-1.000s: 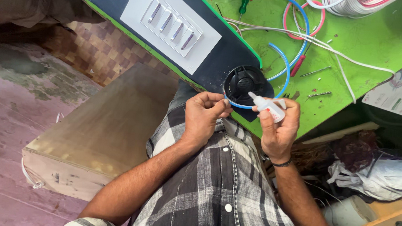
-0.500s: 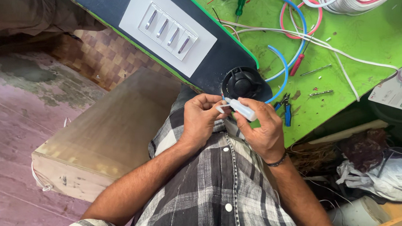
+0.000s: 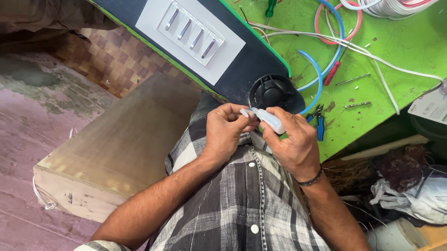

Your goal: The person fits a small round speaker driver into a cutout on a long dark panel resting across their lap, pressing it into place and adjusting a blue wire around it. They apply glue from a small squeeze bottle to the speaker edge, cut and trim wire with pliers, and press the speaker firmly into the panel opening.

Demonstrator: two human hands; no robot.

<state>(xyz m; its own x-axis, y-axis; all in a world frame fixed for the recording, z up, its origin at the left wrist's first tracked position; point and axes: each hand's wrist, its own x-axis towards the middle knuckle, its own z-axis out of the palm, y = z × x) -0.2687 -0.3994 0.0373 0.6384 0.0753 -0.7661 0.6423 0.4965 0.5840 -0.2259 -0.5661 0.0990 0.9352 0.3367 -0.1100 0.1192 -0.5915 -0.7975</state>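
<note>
A bright green counter (image 3: 418,43) is noted. The switch plate (image 3: 189,38) is white on a black board (image 3: 251,66). Shirt (image 3: 240,206): grey-white plaid. Small bottle (image 3: 270,120): translucent white. Floor (image 3: 12,131): mottled pink.

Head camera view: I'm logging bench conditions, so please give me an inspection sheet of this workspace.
Surface: green-painted workbench top, scuffed and crowded.
Job's things: small translucent white squeeze bottle in the right hand; left hand pinches at its nozzle tip. Round black ribbed fitting lies just beyond the hands.
Clutter: black board with a white four-switch plate, green-handled screwdriver, red-handled screwdriver, blue-handled pliers, loose drill bits, white printed carton.
Grippers: both hands closed on the bottle.
Cables: blue, white and pink wires looped across the bench; white wire coil.
Surroundings: pale wooden box, worn pinkish floor, crumpled white plastic bags.
</note>
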